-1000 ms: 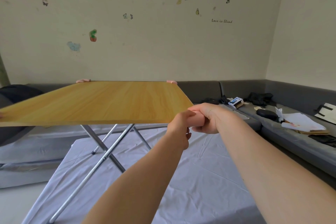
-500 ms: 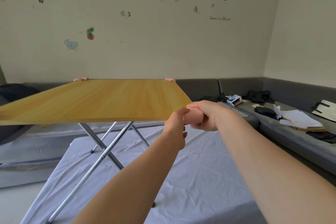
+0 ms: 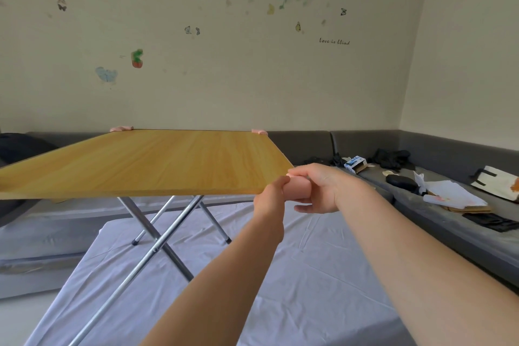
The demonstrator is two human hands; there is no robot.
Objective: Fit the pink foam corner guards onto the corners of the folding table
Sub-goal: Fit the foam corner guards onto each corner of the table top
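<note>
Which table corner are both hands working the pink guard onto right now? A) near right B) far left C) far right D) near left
A: both the left hand and right hand clasp the pink foam corner guard at the folding table's near right corner.

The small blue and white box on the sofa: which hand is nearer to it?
Right. The right hand grips the pink corner guard, just left of and nearer than the box. The left hand sits farther left.

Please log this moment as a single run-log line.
step: fitting guard | both hands: left hand, right hand on pink guard at near right table corner | far corners: guards on
</note>
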